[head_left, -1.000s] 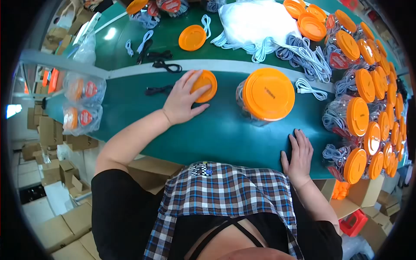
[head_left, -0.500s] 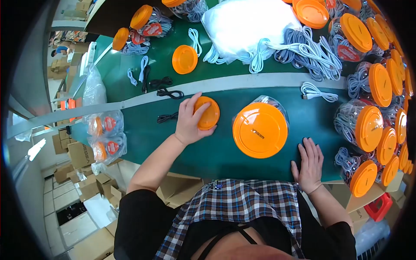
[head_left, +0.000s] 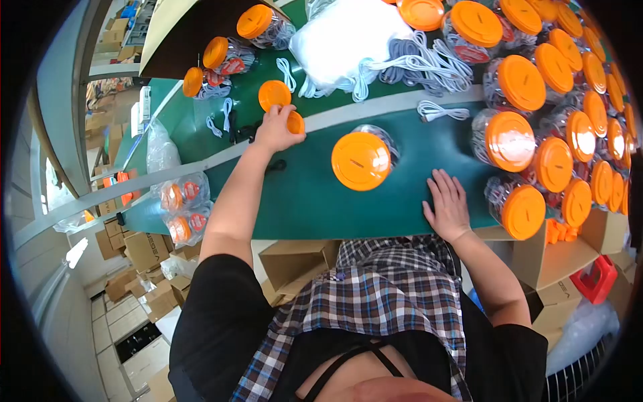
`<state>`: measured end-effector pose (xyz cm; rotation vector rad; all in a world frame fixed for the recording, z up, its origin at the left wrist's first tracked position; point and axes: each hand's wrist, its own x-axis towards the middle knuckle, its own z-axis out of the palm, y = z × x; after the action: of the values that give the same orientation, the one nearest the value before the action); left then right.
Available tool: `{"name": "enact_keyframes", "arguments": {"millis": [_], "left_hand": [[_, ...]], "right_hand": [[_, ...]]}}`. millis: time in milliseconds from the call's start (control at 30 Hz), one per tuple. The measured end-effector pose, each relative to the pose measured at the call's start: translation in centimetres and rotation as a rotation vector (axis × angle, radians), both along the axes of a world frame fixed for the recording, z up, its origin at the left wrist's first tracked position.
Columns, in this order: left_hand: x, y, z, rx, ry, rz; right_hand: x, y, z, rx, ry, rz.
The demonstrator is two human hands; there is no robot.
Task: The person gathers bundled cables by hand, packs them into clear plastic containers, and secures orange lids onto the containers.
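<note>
My left hand [head_left: 276,130] reaches forward across the green table with its fingers closed on an orange lid [head_left: 295,123]. Just beyond it lies another orange lid [head_left: 274,96]. Part of a black cable [head_left: 276,165] shows near my left wrist. A clear jar with a wide orange lid [head_left: 361,161] stands between my two hands. To the right of that jar, my right hand [head_left: 447,206] rests flat on the table, fingers stretched out and holding nothing.
Many orange-lidded jars of cables [head_left: 510,141] crowd the right side. A white plastic bag [head_left: 351,43] and bundled grey cables [head_left: 429,63] lie at the back. A pale strip [head_left: 335,119] crosses the table. Bagged jars [head_left: 184,194] sit at the left end; an open cardboard box [head_left: 295,264] is below the edge.
My left hand has carried the orange lid forward, away from my body, towards the other loose lid. My right hand stays flat on the table. The camera view has shifted.
</note>
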<state>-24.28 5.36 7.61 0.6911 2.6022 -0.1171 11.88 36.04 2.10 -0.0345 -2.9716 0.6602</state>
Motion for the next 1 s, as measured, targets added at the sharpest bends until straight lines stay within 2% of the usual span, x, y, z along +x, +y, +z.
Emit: {"name": "enact_keyframes", "arguments": {"millis": [133,200,333,433,500,600,700,733,800,900,967,1000], "left_hand": [[0.0,0.4,0.7,0.195,0.125,0.139],[0.0,2.2,1.9,0.393,0.287,0.163],[-1.0,12.2,6.8,0.572,0.253,0.103],[-3.0,19.9,6.7,0.668,0.242,0.003],[-2.3,21.9,6.4,0.727,0.28,-0.044],[0.1,23.2,9.3,0.739,0.09,-0.139],[6.4,20.6,12.7,0.839,-0.013,-0.263],[8.8,18.7,13.3,0.868,-0.009,-0.236],[13.0,14.1,13.5,0.919,-0.253,-0.022],[19.5,6.1,13.1,1.113,-0.299,0.14],[22.9,-0.4,11.0,1.014,-0.308,0.274],[24.7,-3.3,10.0,0.958,-0.296,0.329]], "right_hand": [[0.2,-0.1,-0.2,0.02,0.023,0.0],[-0.1,0.0,-0.6,0.034,0.044,-0.006],[0.7,0.0,-1.0,0.037,0.048,-0.001],[0.5,0.1,-1.4,0.028,0.06,0.001],[0.8,-0.1,-1.6,0.023,0.048,0.012],[0.3,0.0,-1.4,0.001,0.075,0.014],[1.1,0.7,-1.4,0.002,0.069,0.033],[1.3,0.6,-1.3,-0.004,0.064,0.03],[0.5,0.2,-1.1,-0.012,0.067,0.02],[0.2,0.5,0.1,-0.065,-0.045,0.011],[0.5,-0.1,0.3,-0.118,0.141,-0.016],[0.7,-0.8,0.8,-0.101,0.145,-0.007]]}}
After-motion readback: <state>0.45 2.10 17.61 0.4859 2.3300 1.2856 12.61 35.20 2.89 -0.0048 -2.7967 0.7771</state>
